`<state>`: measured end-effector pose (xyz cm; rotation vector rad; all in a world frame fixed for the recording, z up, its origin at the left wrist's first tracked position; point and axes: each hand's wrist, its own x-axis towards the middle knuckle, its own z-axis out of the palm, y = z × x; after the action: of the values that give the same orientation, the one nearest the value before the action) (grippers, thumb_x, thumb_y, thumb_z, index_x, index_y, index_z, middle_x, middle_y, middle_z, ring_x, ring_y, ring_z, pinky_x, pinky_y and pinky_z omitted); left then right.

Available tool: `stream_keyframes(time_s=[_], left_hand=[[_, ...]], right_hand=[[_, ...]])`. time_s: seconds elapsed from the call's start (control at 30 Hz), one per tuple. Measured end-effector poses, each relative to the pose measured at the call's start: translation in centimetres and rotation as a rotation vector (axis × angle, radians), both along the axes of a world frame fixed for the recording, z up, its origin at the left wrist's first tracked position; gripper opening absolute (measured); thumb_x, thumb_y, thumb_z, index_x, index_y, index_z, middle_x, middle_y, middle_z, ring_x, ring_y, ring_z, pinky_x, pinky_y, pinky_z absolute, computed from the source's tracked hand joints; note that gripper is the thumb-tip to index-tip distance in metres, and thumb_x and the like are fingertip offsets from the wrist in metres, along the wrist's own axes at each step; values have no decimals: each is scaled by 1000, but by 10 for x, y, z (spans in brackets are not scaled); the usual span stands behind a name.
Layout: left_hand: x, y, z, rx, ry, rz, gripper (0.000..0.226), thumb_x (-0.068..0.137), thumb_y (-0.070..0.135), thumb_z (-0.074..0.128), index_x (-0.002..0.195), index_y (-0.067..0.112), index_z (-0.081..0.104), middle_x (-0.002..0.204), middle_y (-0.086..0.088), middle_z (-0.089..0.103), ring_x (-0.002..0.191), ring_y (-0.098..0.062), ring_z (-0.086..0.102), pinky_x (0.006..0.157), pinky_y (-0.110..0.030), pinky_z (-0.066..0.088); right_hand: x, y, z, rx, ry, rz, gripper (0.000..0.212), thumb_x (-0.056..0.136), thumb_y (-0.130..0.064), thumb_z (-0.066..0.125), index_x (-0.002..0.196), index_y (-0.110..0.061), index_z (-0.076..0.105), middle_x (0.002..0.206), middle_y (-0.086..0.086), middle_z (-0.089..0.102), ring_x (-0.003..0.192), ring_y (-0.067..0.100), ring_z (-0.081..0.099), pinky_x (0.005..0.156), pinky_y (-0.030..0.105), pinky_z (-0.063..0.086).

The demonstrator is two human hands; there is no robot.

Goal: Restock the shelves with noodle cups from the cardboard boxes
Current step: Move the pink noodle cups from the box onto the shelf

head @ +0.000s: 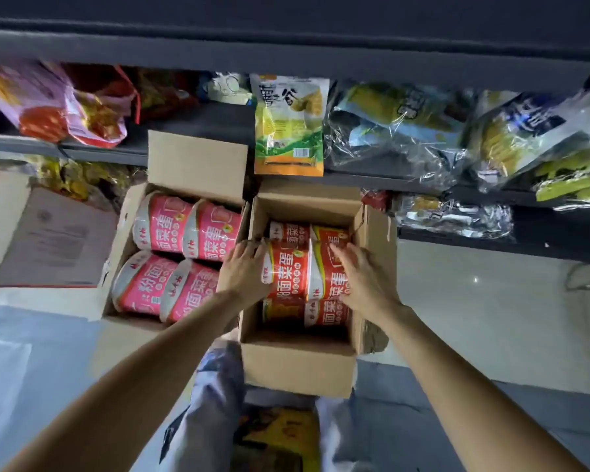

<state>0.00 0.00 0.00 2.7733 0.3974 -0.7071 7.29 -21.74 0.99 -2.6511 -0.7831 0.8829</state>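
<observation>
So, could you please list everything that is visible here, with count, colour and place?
red noodle cups: at least six visible, red-orange, in the right cardboard box
pink noodle cups: four visible, pink, in the left cardboard box
right cardboard box: one, brown, open, on the floor in front of the person
left cardboard box: one, brown, open, beside the right box
flat cardboard: one, brown, far left
green-yellow snack bag: one, upright on the shelf edge above the boxes
shelves: dark grey, holding mixed bagged goods
left hand: on the left side of the top red cups
right hand: on the right side of them
</observation>
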Motion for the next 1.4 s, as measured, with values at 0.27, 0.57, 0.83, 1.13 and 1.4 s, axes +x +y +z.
stream_keyframes(time_s=[0.27,0.57,0.83,1.13,1.4], left_hand=[[21,22,-94,425,194,-567,136,63,78,63,149,11,-18,158,-22,-4,145,-40,-6,113,-51,-17],[21,28,-87,368,61,-689,127,68,73,64,149,3,-4,152,-19,19,140,-34,20,118,-46,-4],[3,36,-73,204,-100,-583,120,63,61,75,150,15,7,144,-16,27,135,-34,26,118,-47,15],[-34,57,71,4,-334,-476,109,81,44,70,150,29,-12,157,-5,-17,142,-31,22,90,-39,52],[-60,102,201,2,-982,-470,109,64,19,86,149,25,17,150,-7,16,133,-29,31,50,-29,58]], right_hand=[[11,32,-108,-260,-24,234,143,65,-43,84,121,-47,-48,154,21,-23,143,43,-14,116,55,2],[8,21,-111,-212,-194,284,126,66,-70,70,133,-50,-35,158,19,-2,144,41,9,116,53,-1],[-38,6,-38,-125,-483,176,131,49,-68,79,147,-39,-3,144,22,34,127,44,42,106,62,28],[-106,-2,61,433,-291,-730,122,44,-47,92,139,-48,15,139,-4,39,125,18,42,100,42,42],[-121,31,169,1115,-290,-912,116,43,-38,94,132,-51,21,129,-13,44,120,15,48,95,40,44]])
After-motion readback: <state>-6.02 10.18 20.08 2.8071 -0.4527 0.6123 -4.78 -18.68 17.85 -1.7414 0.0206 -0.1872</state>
